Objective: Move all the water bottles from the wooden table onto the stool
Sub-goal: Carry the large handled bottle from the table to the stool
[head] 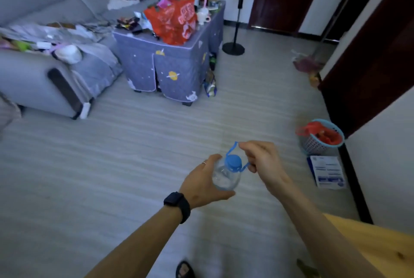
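Head view, bottle [227,174] in hands, basket [320,136] nearby

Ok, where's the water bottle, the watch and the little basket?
water bottle [233,162]: head view, on its blue cap.
watch [173,199]: head view, on its dark face, left wrist.
basket [313,146]: head view, on its pale mesh wall.
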